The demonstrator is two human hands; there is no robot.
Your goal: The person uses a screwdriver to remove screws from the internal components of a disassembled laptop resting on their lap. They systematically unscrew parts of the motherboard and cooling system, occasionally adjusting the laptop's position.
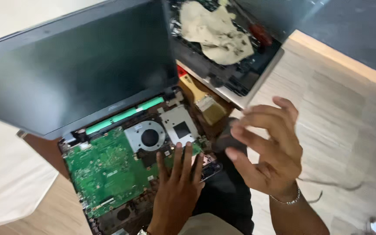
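Note:
An opened laptop lies in front of me with its dark screen (79, 65) raised and its green motherboard (105, 167) exposed. A round cooling fan (149, 137) and a silver metal plate (180, 126) sit at the board's right end. My left hand (177, 191) lies flat on the lower right part of the board, fingers spread toward the fan. My right hand (268, 150) hovers to the right of the laptop, fingers curled around a small dark object (227, 139) that is blurred.
A second dismantled laptop base (240, 74) lies at the top with a dirty crumpled cloth (216, 28) and a red-handled tool (261, 35) on it. A small tan packet (212, 109) sits between the two machines. Light wood floor (340, 109) spreads right; white sheet (9, 182) at left.

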